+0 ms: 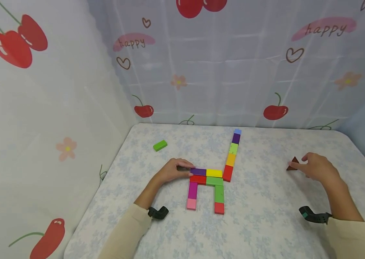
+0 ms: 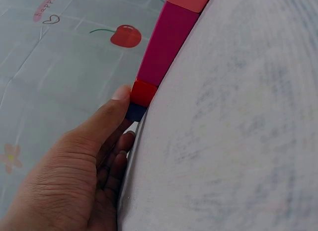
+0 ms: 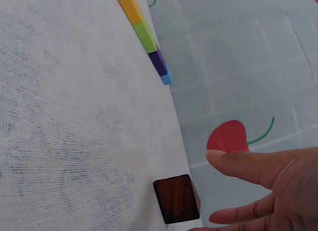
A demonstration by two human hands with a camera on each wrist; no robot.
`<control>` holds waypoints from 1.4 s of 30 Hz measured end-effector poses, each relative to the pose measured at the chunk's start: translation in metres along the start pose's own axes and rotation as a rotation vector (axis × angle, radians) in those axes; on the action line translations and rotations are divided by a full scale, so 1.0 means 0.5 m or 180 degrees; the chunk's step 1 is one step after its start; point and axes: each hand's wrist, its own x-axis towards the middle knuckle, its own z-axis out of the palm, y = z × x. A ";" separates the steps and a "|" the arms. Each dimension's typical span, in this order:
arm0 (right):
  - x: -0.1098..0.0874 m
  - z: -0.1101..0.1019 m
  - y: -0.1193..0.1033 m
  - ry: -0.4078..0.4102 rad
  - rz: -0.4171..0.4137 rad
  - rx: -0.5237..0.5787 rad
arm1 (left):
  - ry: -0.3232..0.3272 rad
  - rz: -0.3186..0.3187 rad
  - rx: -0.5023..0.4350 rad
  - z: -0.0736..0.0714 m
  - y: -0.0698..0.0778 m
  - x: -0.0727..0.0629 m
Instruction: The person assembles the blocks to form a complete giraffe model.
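Note:
Wooden-toy-like coloured blocks form a figure on the table. My left hand [image 1: 173, 169] pinches the left end of the purple block [image 1: 198, 172], with the index fingertip at its far side. In the left wrist view the thumb [image 2: 120, 93] lies against the end of the red block [image 2: 143, 93] alongside. A yellow block [image 1: 214, 173] continues the purple one rightward. My right hand [image 1: 320, 167] is at the brown triangular block [image 1: 294, 164], its thumb overlapping it in the head view. The right wrist view shows thumb and fingers spread apart beside that block.
A lone green block [image 1: 160, 145] lies at the back left. From the figure's right end a slanted row rises past an orange block [image 1: 231, 159] to a light blue one [image 1: 238, 131]. Magenta [image 1: 193, 190] and green [image 1: 219, 194] legs extend toward me. Printed curtains [image 1: 227, 72] border the table.

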 end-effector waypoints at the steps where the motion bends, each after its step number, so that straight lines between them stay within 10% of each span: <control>1: 0.001 0.002 0.000 -0.0043 0.0012 0.0010 | 0.0001 -0.0004 0.0003 0.001 0.000 -0.001; 42: 0.063 0.073 -0.049 0.0892 -0.0522 0.0002 | 0.0012 -0.0019 0.0007 0.001 -0.004 0.002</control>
